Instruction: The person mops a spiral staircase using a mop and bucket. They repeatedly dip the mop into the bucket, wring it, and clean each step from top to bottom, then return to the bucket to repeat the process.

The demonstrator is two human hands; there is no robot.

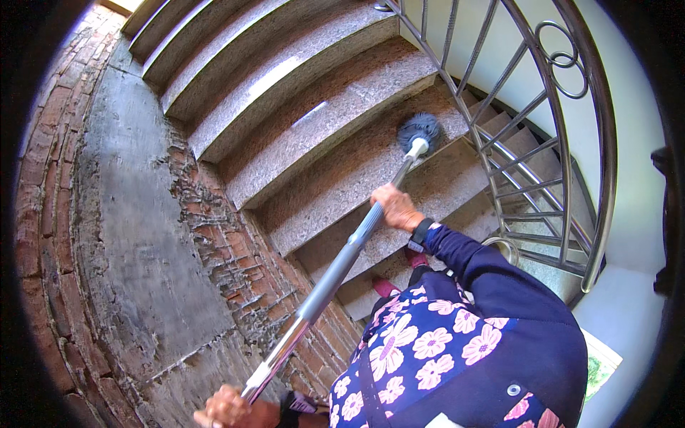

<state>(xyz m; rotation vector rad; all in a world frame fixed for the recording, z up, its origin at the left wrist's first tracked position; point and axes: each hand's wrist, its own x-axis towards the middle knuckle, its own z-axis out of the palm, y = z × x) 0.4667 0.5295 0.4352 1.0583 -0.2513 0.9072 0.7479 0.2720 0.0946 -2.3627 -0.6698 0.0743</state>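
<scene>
A long mop (335, 274) with a grey and silver handle runs slantwise across the view. My right hand (397, 207) is wrapped round the upper grey part of the handle, palm down. Lower left, my left hand (235, 408) closes on the handle's near end. The grey mop head (419, 130) with its white collar rests on a stone step (357, 171), close to the railing side. Dark bands circle both wrists.
Speckled stone stairs (264, 93) rise toward the upper left. A metal railing (606, 143) with rings borders the right, and further steps show beyond its bars. On the left stands a rough brick wall (43, 235) with a cement patch (139, 207). A round metal rim (503, 250) shows beside my right arm.
</scene>
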